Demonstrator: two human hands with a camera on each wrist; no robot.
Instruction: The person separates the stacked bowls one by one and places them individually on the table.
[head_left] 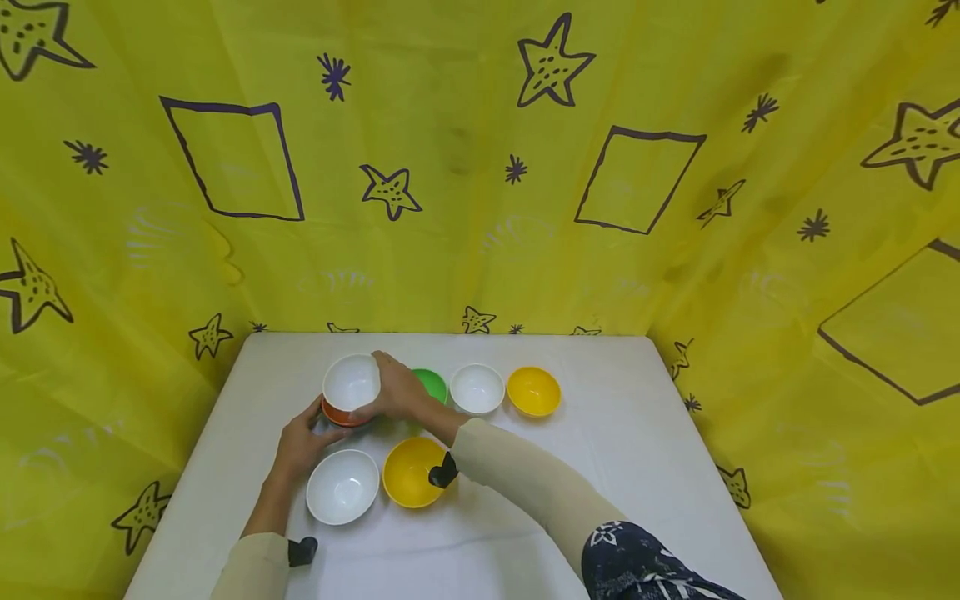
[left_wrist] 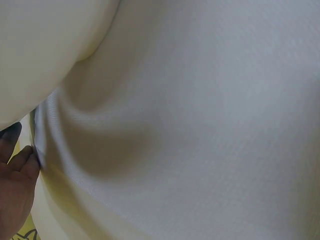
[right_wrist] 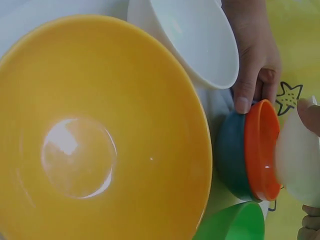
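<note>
My right hand (head_left: pixel 397 390) grips a small white bowl (head_left: pixel 351 382) by its sides, tilted just above an orange bowl (head_left: pixel 339 414). In the right wrist view the orange bowl sits nested inside a teal bowl (right_wrist: pixel 231 155), with the white one at its mouth. My left hand (head_left: pixel 298 448) holds this nested pair at its near left side, thumb (right_wrist: pixel 243 102) at the rims. Nearer me stand a larger white bowl (head_left: pixel 342 487) and a large yellow bowl (head_left: pixel 412 473). In the left wrist view, the hand shows only at the left edge.
Right of the nested bowls, a row holds a green bowl (head_left: pixel 431 385) partly behind my right arm, another white bowl (head_left: pixel 477 388) and a smaller yellow bowl (head_left: pixel 534 392). All stand on a white-covered table (head_left: pixel 600 483). A yellow patterned curtain (head_left: pixel 465 250) encloses its back and sides.
</note>
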